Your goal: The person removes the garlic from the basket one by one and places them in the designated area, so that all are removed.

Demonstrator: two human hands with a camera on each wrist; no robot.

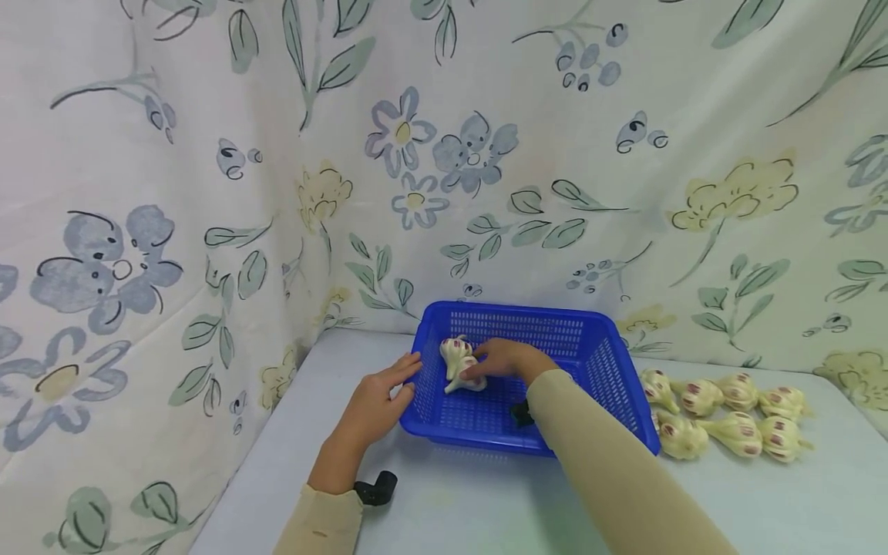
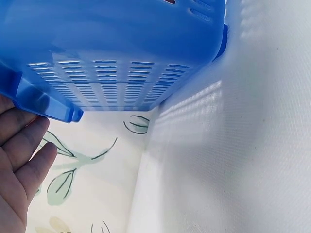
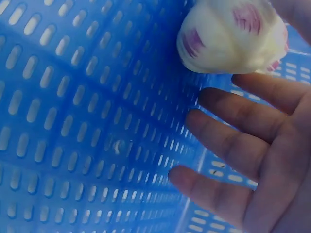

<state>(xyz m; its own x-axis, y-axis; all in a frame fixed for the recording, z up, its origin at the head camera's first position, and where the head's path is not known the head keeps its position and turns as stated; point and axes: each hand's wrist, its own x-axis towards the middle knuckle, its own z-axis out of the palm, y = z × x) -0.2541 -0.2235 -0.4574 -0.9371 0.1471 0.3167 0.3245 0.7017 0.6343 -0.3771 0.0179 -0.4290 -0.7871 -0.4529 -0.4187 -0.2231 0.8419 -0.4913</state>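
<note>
A blue plastic basket (image 1: 479, 439) with slotted walls stands on the white table. Inside, near its left wall, two garlic bulbs with purple patches lie close together. My right hand (image 1: 509, 358) reaches in and holds the nearer garlic bulb (image 1: 472, 379) between thumb and fingers; the other garlic bulb (image 1: 454, 348) is just behind it. In the right wrist view the held bulb (image 3: 228, 36) is near the slotted wall, the other fingers (image 3: 233, 141) spread below it. My left hand (image 1: 378, 397), fingers extended, touches the basket's left rim (image 2: 46, 104) from outside.
Several more garlic bulbs (image 1: 738, 433) lie in two rows on the table (image 1: 486, 509), right of the basket. A floral cloth (image 1: 513, 177) hangs behind and to the left. Black straps with small devices (image 1: 378, 489) are on the wrists.
</note>
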